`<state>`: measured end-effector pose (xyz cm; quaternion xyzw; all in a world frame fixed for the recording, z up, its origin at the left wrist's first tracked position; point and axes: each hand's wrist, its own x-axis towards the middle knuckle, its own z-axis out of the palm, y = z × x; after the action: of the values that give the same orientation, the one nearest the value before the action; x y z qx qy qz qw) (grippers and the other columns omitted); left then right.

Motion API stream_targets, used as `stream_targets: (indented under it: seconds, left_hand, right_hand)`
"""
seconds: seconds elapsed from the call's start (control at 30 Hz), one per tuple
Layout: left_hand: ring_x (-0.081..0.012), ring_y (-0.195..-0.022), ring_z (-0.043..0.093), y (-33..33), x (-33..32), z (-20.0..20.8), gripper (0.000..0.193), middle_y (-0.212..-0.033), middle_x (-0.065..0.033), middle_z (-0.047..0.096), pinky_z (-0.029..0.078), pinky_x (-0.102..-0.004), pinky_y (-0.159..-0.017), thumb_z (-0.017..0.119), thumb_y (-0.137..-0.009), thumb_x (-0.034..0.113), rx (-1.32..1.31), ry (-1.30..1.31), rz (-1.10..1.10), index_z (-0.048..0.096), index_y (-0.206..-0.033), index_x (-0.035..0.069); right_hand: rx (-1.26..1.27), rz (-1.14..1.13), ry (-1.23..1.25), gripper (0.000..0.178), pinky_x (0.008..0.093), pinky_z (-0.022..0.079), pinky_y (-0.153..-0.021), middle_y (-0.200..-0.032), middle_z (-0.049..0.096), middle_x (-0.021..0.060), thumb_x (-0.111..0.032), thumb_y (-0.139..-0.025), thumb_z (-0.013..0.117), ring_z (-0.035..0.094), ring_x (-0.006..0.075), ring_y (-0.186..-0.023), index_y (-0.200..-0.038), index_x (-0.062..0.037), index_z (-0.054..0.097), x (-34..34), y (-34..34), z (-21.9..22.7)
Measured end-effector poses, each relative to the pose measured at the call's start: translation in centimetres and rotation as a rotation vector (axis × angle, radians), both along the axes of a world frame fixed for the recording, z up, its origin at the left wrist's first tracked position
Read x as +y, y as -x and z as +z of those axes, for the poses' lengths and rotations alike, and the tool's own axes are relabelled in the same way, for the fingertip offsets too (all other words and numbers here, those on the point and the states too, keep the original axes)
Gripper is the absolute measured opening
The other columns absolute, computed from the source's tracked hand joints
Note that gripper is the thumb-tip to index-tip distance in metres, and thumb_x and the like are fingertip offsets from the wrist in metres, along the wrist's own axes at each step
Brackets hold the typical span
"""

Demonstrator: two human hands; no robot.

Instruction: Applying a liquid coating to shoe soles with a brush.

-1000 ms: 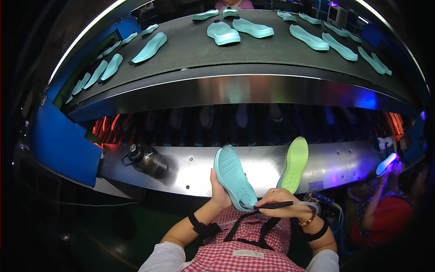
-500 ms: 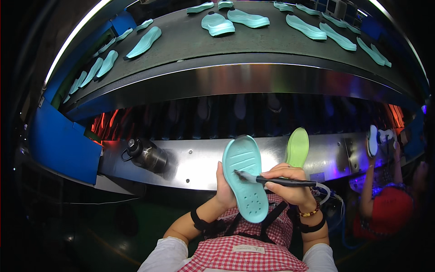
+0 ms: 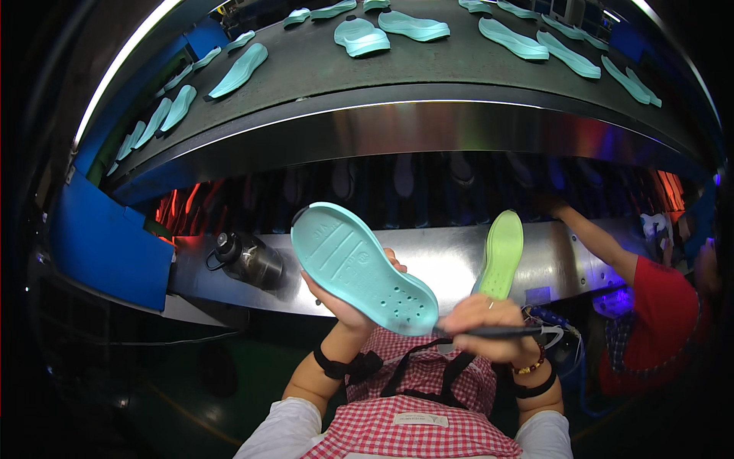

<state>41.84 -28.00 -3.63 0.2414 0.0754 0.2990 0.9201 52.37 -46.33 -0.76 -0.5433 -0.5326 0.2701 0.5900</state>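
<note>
My left hand (image 3: pixel 340 307) is closed around a light blue shoe sole (image 3: pixel 353 256), tilted with its far end toward the left. Raised ridges cross that far end, and small holes dot the end nearer me. My right hand (image 3: pixel 489 321), slightly blurred, grips a brush (image 3: pixel 503 332) with a black handle and a clear tube at its rear. The brush's front end is at the edge of the sole's holed end; its bristles are hard to make out. Just beyond my right hand, a green sole (image 3: pixel 502 252) rests on the metal ledge.
A dark bottle (image 3: pixel 248 262) stands on the metal ledge (image 3: pixel 451 256) at left. Behind it, soles glide past in a dark slot, and more light blue soles (image 3: pixel 514 38) lie on the upper belt (image 3: pixel 306 73). At right, a co-worker in a red top (image 3: pixel 664 314) reaches toward the slot.
My left hand has turned the sole, its far end swinging left. The brush has moved from the sole's middle to the edge of its holed end. The co-worker's arm now reaches toward the slot.
</note>
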Motion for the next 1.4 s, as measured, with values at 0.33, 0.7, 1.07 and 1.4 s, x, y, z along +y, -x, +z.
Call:
stream_targets:
  seconds: [0.33,0.7,1.07,1.4]
  left_hand:
    - [-0.0285,-0.081,0.057,-0.2,-0.3,0.9,0.093,-0.096,-0.0193,0.055,0.047,-0.0404,-0.076,0.014,-0.072,0.079,0.04,-0.152,-0.077,0.043,-0.12,0.005]
    - [-0.0255,-0.101,0.054,1.1,-1.2,-3.0,0.066,-0.117,-0.0164,0.05,0.046,-0.0373,-0.085,0.043,-0.084,0.05,0.116,-0.074,-0.443,0.034,-0.129,0.002]
    - [-0.0208,-0.102,0.054,0.9,0.4,-0.3,0.067,-0.116,-0.0172,0.05,0.046,-0.029,-0.083,0.051,-0.083,0.038,0.228,-0.197,-0.826,0.029,-0.131,-0.004]
    - [-0.0253,-0.106,0.051,1.0,0.8,1.9,0.066,-0.124,-0.0219,0.043,0.045,-0.0337,-0.085,0.044,-0.085,0.039,0.404,-0.22,-1.055,0.025,-0.134,-0.002]
  right_hand:
    - [0.57,0.003,0.053,0.022,0.0316,0.044,-0.089,-0.101,0.06,0.0164,0.002,-0.074,0.063,0.057,0.023,-0.097,-0.095,0.002,0.061,-0.3,0.1,-2.3]
    - [0.256,0.129,0.112,0.024,0.028,0.05,-0.076,-0.093,0.064,0.0127,0.0,-0.074,0.065,0.062,0.0201,-0.086,-0.098,0.0,0.062,-0.9,0.6,-0.8]
    - [0.041,0.258,0.062,0.025,0.0323,0.05,-0.08,-0.096,0.064,0.0146,0.001,-0.069,0.067,0.062,0.0264,-0.091,-0.094,-0.0007,0.063,-1.4,-1.6,1.7]
    - [-0.145,0.256,0.119,0.022,0.0312,0.049,-0.079,-0.098,0.064,0.0112,-0.002,-0.071,0.065,0.062,0.0248,-0.091,-0.093,-0.0049,0.065,-2.3,-3.5,2.8]
